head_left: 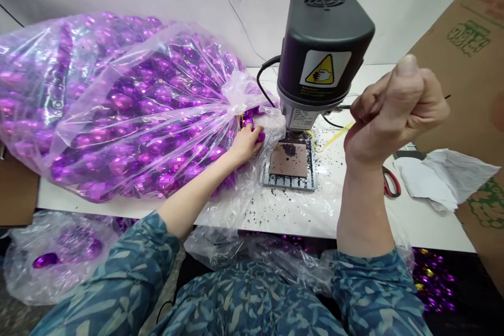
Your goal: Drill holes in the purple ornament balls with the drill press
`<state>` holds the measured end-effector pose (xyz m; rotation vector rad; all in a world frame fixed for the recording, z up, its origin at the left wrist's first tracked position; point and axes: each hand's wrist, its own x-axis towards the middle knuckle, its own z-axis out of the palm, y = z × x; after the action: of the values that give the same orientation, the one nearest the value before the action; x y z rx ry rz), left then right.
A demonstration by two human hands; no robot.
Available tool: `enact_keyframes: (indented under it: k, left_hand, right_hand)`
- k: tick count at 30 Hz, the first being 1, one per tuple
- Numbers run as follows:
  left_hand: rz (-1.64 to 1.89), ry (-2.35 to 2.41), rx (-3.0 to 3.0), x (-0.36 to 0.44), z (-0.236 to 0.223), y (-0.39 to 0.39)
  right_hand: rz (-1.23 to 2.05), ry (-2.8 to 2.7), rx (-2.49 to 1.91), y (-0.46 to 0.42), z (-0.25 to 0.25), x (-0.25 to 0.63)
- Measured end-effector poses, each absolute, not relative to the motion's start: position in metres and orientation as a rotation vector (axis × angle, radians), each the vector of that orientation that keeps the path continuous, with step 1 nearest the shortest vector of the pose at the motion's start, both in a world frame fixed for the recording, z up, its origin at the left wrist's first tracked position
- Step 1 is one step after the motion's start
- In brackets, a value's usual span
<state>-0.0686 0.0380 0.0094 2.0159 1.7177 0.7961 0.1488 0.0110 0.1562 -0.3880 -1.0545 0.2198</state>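
A big clear plastic bag [98, 105] full of shiny purple faceted ornaments lies on the white table [299, 215], left of a small drill press [323, 58]. My left hand [246, 143] reaches into the bag's open mouth, fingers curled around a purple ornament [252, 125]. My right hand [394, 113] is raised to the right of the press, closed in a fist around its thin lever handle, whose dark tip [447, 97] sticks out past my fingers. The press's metal base plate [290, 164] sits bare below the head, with dark shavings around it.
Red-handled scissors [389, 184] and crumpled white paper [441, 176] lie at the right. A cardboard box [468, 58] stands at the far right. More plastic bags of purple ornaments [59, 257] hang below the table's front edge. A black cable [263, 89] runs behind the press.
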Motion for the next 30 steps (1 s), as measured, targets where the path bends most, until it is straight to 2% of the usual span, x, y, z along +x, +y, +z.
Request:
enact_keyframes:
  k: [3, 7, 12, 21, 30]
  left_hand:
    - [1.073, 1.355, 1.631, -0.064, 0.014, 0.017]
    - [1.139, 1.072, 1.216, -0.053, 0.01, -0.002]
    - [1.181, 1.066, 1.188, -0.039, -0.006, -0.004]
    - [1.202, 1.042, 1.213, -0.021, -0.023, -0.003]
    - [1.221, 1.092, 1.453, -0.013, -0.03, -0.003]
  right_hand:
    - [0.227, -1.051, -0.378, 0.009, 0.156, 0.147]
    - [0.204, -1.05, -0.418, 0.008, 0.157, 0.145]
    - [0.2, -1.046, -0.35, 0.012, 0.155, 0.146]
    - [0.079, -1.163, -0.504, 0.011, 0.149, 0.152]
    - [0.066, -1.167, -0.571, 0.008, 0.15, 0.15]
